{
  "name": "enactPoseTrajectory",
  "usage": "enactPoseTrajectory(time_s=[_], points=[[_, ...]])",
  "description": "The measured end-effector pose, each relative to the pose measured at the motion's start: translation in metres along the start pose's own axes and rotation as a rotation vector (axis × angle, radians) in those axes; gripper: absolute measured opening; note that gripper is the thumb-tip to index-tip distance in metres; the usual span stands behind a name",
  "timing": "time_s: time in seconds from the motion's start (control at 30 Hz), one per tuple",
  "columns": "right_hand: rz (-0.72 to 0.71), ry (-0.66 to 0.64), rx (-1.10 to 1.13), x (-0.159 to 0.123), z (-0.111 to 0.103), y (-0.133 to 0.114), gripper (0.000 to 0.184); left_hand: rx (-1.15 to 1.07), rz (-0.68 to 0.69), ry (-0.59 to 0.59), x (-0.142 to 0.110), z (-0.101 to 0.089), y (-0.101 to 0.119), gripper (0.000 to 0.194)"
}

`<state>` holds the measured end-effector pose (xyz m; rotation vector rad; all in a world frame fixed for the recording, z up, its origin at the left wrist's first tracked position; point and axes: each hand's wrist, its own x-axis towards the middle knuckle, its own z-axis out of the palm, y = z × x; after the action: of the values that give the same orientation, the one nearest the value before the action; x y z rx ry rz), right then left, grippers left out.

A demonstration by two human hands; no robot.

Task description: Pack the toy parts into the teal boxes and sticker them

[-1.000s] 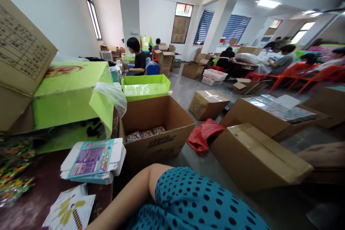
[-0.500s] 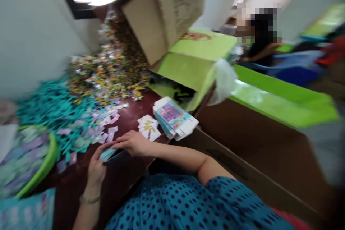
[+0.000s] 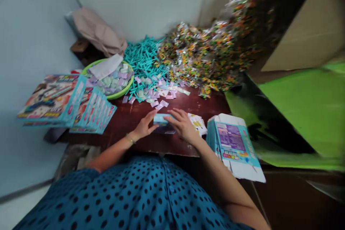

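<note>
Between my hands is a small light-blue box (image 3: 161, 118), its end facing up, close over the dark red table (image 3: 140, 140). My left hand (image 3: 145, 125) grips its left side with thumb and fingers. My right hand (image 3: 183, 125) lies over its right side, fingers curled on the edge. Beside my right hand lie white cards (image 3: 197, 124) with yellow pictures. Further right, a stack of flattened blue and purple cartons (image 3: 231, 142) hangs over the table edge. Small lilac and green packets (image 3: 161, 104) are scattered just beyond my hands.
A green-rimmed basket (image 3: 130, 82) of packets stands at the left, behind stacked printed boxes (image 3: 54, 100). Teal sticks (image 3: 144, 57) are heaped beyond. Clear bags of orange and green pieces (image 3: 205, 54) pile against the wall. An open green-lined carton (image 3: 304, 111) stands at the right.
My view has swung to the left, bringing the stacked printed boxes and whole basket into sight. The other person has left the view. Both hands stay on the small box.
</note>
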<state>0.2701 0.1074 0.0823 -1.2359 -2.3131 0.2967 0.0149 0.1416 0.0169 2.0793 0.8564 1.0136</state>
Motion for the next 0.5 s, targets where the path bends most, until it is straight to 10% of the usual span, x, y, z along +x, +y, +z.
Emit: enactPoseTrajectory(time_s=[0.1, 0.2, 0.4, 0.5], points=[[0.059, 0.162, 0.056, 0.007, 0.005, -0.006, 0.045, -0.011, -0.309, 0.071, -0.014, 0.021, 0.010, 0.066], [0.147, 0.418, 0.121, -0.005, -0.008, -0.023, 0.063, 0.147, -0.221, 0.173, -0.027, -0.005, 0.047, 0.060], [0.320, 0.666, 0.021, -0.063, -0.040, 0.008, 0.052, 1.071, 0.300, 0.797, -0.043, -0.181, 0.157, 0.051], [0.531, 0.590, -0.211, -0.101, -0.033, 0.047, 0.050, 1.349, -0.081, 0.852, -0.043, -0.247, 0.176, 0.060]])
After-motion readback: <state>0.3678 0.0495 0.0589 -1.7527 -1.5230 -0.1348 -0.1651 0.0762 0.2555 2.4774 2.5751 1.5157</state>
